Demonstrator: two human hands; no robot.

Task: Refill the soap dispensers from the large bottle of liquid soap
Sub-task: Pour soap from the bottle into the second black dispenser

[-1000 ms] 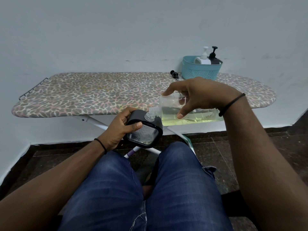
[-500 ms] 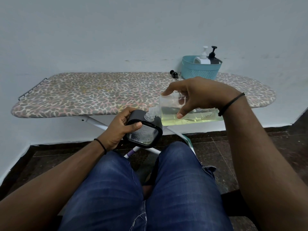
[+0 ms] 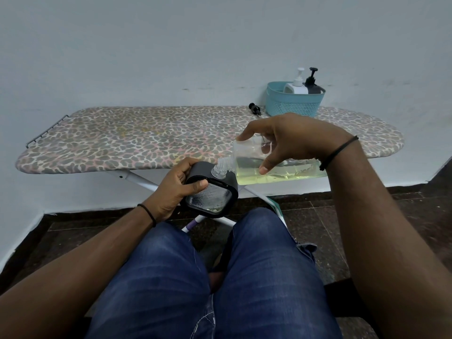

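There, my right grip (image 3: 288, 140) clasped the large soap bottle (image 3: 274, 165) tipped on its side, its threaded neck touching the mouth of the black dispenser (image 3: 211, 189), which my left grip (image 3: 176, 189) held just below, tilted.

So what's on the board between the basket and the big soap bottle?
Head view: only a small black pump head beside the basket; otherwise bare board before the bottle.

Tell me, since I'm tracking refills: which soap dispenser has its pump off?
The black-framed dispenser gripped in the left hand; its neck is bare. The white dispenser and dark dispenser in the basket have pumps.
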